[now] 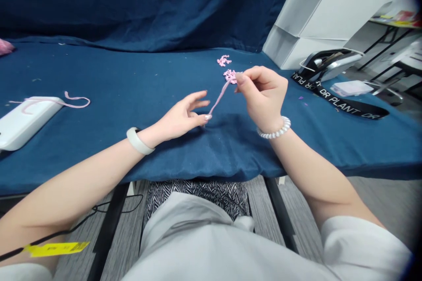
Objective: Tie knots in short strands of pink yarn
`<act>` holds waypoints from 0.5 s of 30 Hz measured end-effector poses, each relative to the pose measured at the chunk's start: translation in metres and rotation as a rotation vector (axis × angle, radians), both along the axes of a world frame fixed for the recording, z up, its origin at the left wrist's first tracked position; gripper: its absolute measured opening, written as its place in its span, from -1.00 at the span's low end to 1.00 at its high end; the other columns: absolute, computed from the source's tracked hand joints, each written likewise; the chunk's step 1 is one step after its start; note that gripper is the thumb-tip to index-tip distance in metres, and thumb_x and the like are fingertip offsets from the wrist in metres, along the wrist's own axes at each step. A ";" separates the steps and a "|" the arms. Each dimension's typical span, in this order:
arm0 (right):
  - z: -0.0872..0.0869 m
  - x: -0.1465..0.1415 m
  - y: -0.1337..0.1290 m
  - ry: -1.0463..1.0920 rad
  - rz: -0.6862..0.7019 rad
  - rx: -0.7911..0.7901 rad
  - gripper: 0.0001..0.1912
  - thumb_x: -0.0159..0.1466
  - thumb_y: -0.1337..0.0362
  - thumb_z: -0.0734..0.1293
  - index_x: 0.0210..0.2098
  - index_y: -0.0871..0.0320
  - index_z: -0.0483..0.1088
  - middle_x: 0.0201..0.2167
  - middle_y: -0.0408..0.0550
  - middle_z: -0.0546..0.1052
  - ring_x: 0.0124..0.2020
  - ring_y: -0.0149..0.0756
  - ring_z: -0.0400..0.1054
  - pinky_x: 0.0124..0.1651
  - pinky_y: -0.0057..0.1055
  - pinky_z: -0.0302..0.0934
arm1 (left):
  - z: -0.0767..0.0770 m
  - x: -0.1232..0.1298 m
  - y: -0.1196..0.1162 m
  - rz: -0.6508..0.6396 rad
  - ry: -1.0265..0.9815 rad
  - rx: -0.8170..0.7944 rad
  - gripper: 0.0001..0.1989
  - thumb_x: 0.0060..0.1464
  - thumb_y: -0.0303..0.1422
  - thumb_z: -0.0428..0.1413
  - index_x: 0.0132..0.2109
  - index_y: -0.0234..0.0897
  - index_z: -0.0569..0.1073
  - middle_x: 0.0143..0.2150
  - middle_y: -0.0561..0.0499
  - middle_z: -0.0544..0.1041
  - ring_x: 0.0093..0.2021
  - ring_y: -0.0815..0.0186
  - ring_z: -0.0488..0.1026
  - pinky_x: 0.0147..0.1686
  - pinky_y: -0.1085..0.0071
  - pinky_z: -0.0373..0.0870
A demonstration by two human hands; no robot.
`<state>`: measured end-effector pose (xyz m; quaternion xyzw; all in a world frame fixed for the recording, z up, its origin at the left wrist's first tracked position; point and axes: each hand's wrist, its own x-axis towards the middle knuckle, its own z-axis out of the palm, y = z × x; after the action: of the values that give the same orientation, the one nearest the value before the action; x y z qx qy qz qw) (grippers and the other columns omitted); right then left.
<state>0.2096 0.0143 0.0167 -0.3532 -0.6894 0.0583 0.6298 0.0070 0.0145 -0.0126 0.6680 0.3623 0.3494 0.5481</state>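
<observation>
My right hand (262,96) pinches a small pink crocheted piece (231,76) between thumb and fingertips, above the blue cloth. A straight pink yarn strand (220,95) runs down from that piece to my left hand (180,116). Its fingers are spread, and the strand meets the lowest fingertip; I cannot tell whether it is gripped there. A second pink crocheted scrap (224,60) lies on the cloth just beyond my right hand. A white band circles my left wrist, and pearl-like beads circle my right.
A blue cloth (132,70) covers the table. On it lie a white case (26,122) with loose pink yarn (66,102), a black "DR PLANT" lanyard (343,102), a silver-and-black device (329,65) and a small white packet (351,88). White shelving (316,17) stands at the back right.
</observation>
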 end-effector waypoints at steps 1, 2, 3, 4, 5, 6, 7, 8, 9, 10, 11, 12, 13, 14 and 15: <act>-0.001 0.001 0.001 -0.014 -0.018 -0.012 -0.64 0.29 0.02 0.30 -0.48 0.15 0.38 -0.55 -0.14 0.41 -0.51 -0.43 0.32 -0.37 -0.38 0.27 | 0.000 0.001 -0.001 -0.049 -0.010 -0.064 -0.31 -0.04 -0.24 0.28 0.22 -0.29 0.30 0.15 -0.25 0.45 -0.23 0.36 0.54 -0.23 0.42 0.52; -0.002 0.002 0.004 -0.022 -0.033 -0.023 -0.62 0.30 -0.01 0.28 -0.48 0.15 0.37 -0.54 -0.13 0.41 -0.51 -0.43 0.33 -0.38 -0.38 0.27 | 0.001 0.002 -0.002 -0.089 -0.006 -0.116 -0.44 -0.03 -0.25 0.28 0.11 -0.36 0.39 0.01 -0.22 0.54 -0.28 0.38 0.53 -0.25 0.43 0.51; -0.003 0.004 0.007 -0.022 -0.040 -0.029 -0.61 0.30 -0.03 0.27 -0.47 0.15 0.37 -0.54 -0.13 0.41 -0.50 -0.42 0.33 -0.38 -0.38 0.27 | 0.002 0.003 -0.002 -0.119 0.011 -0.154 -0.56 -0.01 -0.25 0.27 -0.02 -0.40 0.46 -0.15 -0.17 0.59 -0.34 0.41 0.52 -0.26 0.44 0.51; -0.004 0.007 0.012 -0.015 -0.044 -0.034 -0.60 0.30 -0.04 0.26 -0.46 0.15 0.37 -0.53 -0.12 0.40 -0.49 -0.41 0.34 -0.39 -0.38 0.27 | 0.004 0.003 -0.002 -0.140 0.030 -0.176 -0.66 -0.01 -0.25 0.26 -0.15 -0.42 0.50 -0.27 -0.12 0.59 -0.40 0.43 0.50 -0.28 0.46 0.50; -0.005 0.010 0.016 -0.003 -0.044 -0.038 -0.59 0.30 -0.05 0.25 -0.45 0.15 0.37 -0.52 -0.12 0.40 -0.48 -0.41 0.35 -0.39 -0.38 0.27 | 0.005 0.003 -0.003 -0.150 0.042 -0.189 -0.72 0.00 -0.26 0.26 -0.24 -0.42 0.50 -0.36 -0.08 0.58 -0.43 0.45 0.48 -0.28 0.47 0.50; -0.006 0.012 0.020 0.011 -0.041 -0.041 -0.59 0.30 -0.05 0.25 -0.44 0.15 0.38 -0.52 -0.12 0.40 -0.48 -0.40 0.36 -0.39 -0.38 0.26 | 0.007 0.002 -0.003 -0.146 0.044 -0.199 -0.74 -0.01 -0.27 0.27 -0.26 -0.41 0.51 -0.39 -0.05 0.57 -0.44 0.46 0.47 -0.29 0.48 0.49; -0.007 0.014 0.023 0.023 -0.037 -0.041 -0.59 0.30 -0.05 0.25 -0.43 0.15 0.38 -0.52 -0.12 0.40 -0.48 -0.40 0.36 -0.40 -0.38 0.26 | 0.008 0.001 -0.003 -0.128 0.040 -0.210 -0.73 -0.01 -0.28 0.27 -0.22 -0.40 0.51 -0.40 -0.03 0.56 -0.45 0.47 0.47 -0.30 0.49 0.49; -0.008 0.014 0.024 0.030 -0.033 -0.040 -0.59 0.30 -0.05 0.25 -0.43 0.16 0.38 -0.52 -0.12 0.39 -0.48 -0.41 0.35 -0.41 -0.39 0.25 | 0.010 0.000 -0.003 -0.107 0.034 -0.223 -0.69 -0.01 -0.30 0.27 -0.14 -0.39 0.50 -0.39 -0.01 0.56 -0.45 0.47 0.48 -0.32 0.50 0.48; -0.008 0.014 0.024 0.027 -0.026 -0.039 -0.60 0.30 -0.05 0.25 -0.43 0.16 0.38 -0.53 -0.13 0.39 -0.49 -0.42 0.34 -0.41 -0.39 0.24 | 0.011 -0.001 -0.004 -0.089 0.029 -0.238 -0.60 -0.01 -0.31 0.27 -0.03 -0.38 0.47 -0.39 0.01 0.55 -0.45 0.47 0.48 -0.34 0.51 0.48; -0.008 0.013 0.022 0.016 -0.019 -0.035 -0.60 0.30 -0.04 0.26 -0.44 0.16 0.38 -0.54 -0.13 0.39 -0.50 -0.43 0.33 -0.41 -0.39 0.24 | 0.012 -0.001 -0.004 -0.082 0.028 -0.256 -0.49 -0.01 -0.32 0.27 0.09 -0.37 0.40 -0.39 0.02 0.55 -0.46 0.47 0.48 -0.35 0.52 0.48; -0.008 0.011 0.019 -0.002 -0.012 -0.032 -0.61 0.30 -0.03 0.27 -0.45 0.16 0.38 -0.54 -0.14 0.40 -0.51 -0.43 0.32 -0.40 -0.39 0.24 | 0.013 -0.002 -0.005 -0.092 0.036 -0.278 -0.38 0.00 -0.32 0.27 0.19 -0.36 0.32 -0.40 0.03 0.54 -0.46 0.47 0.47 -0.36 0.51 0.48; -0.008 0.007 0.015 -0.024 -0.001 -0.029 -0.61 0.30 -0.02 0.27 -0.46 0.16 0.38 -0.54 -0.14 0.41 -0.51 -0.44 0.32 -0.39 -0.39 0.25 | 0.014 -0.002 -0.006 -0.121 0.053 -0.302 -0.30 0.00 -0.31 0.26 0.26 -0.36 0.23 -0.41 0.04 0.54 -0.47 0.46 0.47 -0.37 0.50 0.48; -0.007 0.004 0.009 -0.047 0.010 -0.027 -0.62 0.29 -0.01 0.28 -0.47 0.15 0.38 -0.54 -0.14 0.42 -0.51 -0.44 0.31 -0.38 -0.38 0.26 | 0.014 -0.002 -0.007 -0.160 0.075 -0.326 -0.24 0.01 -0.30 0.26 0.31 -0.36 0.17 -0.42 0.03 0.54 -0.48 0.45 0.47 -0.38 0.49 0.48; -0.007 0.000 0.004 -0.070 0.024 -0.028 -0.62 0.29 0.00 0.29 -0.48 0.15 0.38 -0.54 -0.14 0.43 -0.51 -0.44 0.31 -0.37 -0.38 0.26 | 0.014 -0.001 -0.008 -0.199 0.096 -0.344 -0.21 0.01 -0.29 0.26 0.33 -0.35 0.14 -0.43 0.03 0.54 -0.48 0.44 0.47 -0.38 0.48 0.48; -0.006 -0.004 -0.002 -0.090 0.038 -0.026 -0.62 0.29 0.00 0.29 -0.49 0.15 0.38 -0.54 -0.14 0.43 -0.51 -0.43 0.31 -0.36 -0.37 0.27 | 0.013 -0.001 -0.009 -0.236 0.113 -0.353 -0.22 0.00 -0.28 0.26 0.32 -0.34 0.16 -0.44 0.03 0.53 -0.49 0.43 0.46 -0.40 0.49 0.47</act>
<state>0.2058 0.0125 0.0106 -0.3506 -0.7227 0.0631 0.5923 0.0063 0.0053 0.0008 0.6179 0.3670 0.1760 0.6727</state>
